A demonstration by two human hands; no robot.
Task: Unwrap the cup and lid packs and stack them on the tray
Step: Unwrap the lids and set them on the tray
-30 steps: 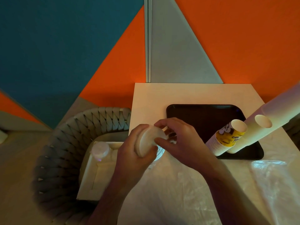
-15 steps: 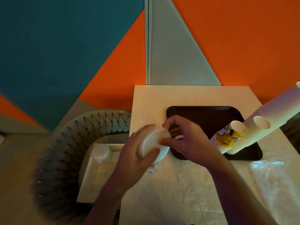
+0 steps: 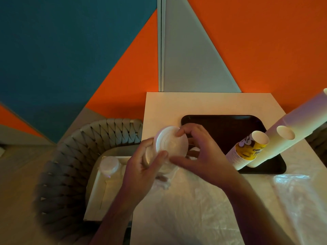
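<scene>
From the head view, the left hand (image 3: pixel 141 167) is wrapping round a stack of lids (image 3: pixel 168 147) held up beside the tray (image 3: pixel 230 124), the right hand (image 3: pixel 200 152) is pinching its rim, and the lids look light, thin and bendy, so holding the sides is probably best.

The scene is dim and warm-toned, with colours muddy in the shadows. Soft light falls on the pale worktop (image 3: pixel 203 105), brightest at its far side. Crinkled plastic wrap (image 3: pixel 292 188) on the near right catches faint glare. The woven basket (image 3: pixel 62 174) on the left sinks into shadow, its near edge blurred. Wide-angle distortion bends lines outward at the edges — the near corners go soft.
</scene>
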